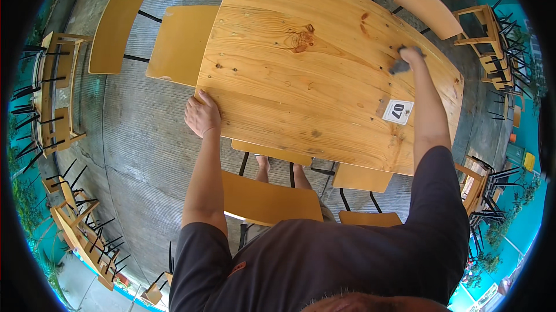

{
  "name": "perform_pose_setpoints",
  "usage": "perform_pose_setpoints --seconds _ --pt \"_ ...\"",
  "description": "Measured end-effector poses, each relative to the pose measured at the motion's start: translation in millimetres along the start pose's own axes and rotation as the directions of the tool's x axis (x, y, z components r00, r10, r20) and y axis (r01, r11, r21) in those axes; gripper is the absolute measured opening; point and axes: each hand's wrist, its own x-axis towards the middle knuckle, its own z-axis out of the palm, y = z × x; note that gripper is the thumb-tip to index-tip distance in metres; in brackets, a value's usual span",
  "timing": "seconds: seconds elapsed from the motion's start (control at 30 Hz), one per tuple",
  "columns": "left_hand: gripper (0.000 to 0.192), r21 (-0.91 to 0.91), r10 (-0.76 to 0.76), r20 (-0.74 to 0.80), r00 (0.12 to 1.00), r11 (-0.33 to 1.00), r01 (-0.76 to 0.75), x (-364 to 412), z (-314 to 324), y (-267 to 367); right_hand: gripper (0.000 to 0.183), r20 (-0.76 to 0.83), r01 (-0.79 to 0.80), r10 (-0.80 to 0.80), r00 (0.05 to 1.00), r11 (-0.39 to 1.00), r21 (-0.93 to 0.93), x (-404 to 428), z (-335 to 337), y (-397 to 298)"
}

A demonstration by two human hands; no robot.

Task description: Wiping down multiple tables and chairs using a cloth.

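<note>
A knotted pine table (pixel 269 90) spreads out before me. Near its far right edge my right hand (pixel 410 55) presses a dark grey cloth (pixel 400 67) onto the boards; hand and cloth are slightly blurred. My left hand (pixel 203 113) grips the table's near left corner, with the thumb on top and the other fingers over the edge. Between my right forearm and the middle of the tabletop lies a white printed number card (pixel 398 112), flat on the wood. A paler patch shows beside the card.
A wooden chair with black metal legs (pixel 273 197) stands right in front of my body, another chair (pixel 362 177) to its right. More chairs line the left side (pixel 182 45) and far right (pixel 428 10). Tables stacked with upturned chairs (pixel 65 90) ring the concrete floor (pixel 139 125).
</note>
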Motion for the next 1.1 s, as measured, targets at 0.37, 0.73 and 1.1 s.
perform_pose_setpoints --seconds 0.37,0.73,1.1 --pt "0.062 -0.089 -0.024 0.051 0.998 0.996 0.028 1.6 3.5 8.9 0.046 -0.325 0.867 -0.878 0.351 0.436 -0.24 -178.5 228.3 -450.2" --pt "0.056 -0.059 0.023 0.023 0.999 0.998 -0.022 4.9 7.2 6.1 0.052 -0.605 0.157 -0.368 0.706 0.914 -0.373 5.9 64.8 -153.6" --pt "0.052 -0.018 0.026 0.004 1.0 1.0 -0.026 2.5 7.9 0.5 0.053 -0.636 0.414 -0.213 0.742 0.891 0.186 35.6 117.9 -323.5"
